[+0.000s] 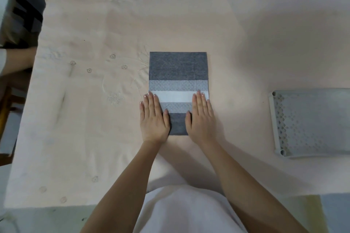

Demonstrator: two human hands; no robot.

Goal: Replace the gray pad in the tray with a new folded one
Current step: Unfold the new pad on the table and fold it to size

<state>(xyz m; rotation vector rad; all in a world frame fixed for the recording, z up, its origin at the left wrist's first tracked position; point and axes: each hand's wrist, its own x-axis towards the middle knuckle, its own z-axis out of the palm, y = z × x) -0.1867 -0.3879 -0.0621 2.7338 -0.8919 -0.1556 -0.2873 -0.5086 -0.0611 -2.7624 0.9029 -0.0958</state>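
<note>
A gray pad (178,66) lies flat in the middle of the table, partly folded, with dark gray ends, lighter quilted bands and a white strip across its middle. My left hand (153,117) presses flat on the pad's near left edge, fingers straight. My right hand (201,115) presses flat on its near right edge in the same way. The pale gray tray (310,123) with a perforated lattice floor sits at the right edge of the view, apart from both hands, and part of it is cut off by the frame.
The table wears a pale pink embroidered cloth (85,81). Its near edge runs just in front of my white-clothed body. Another person's arm (17,60) shows at the far left by a dark chair.
</note>
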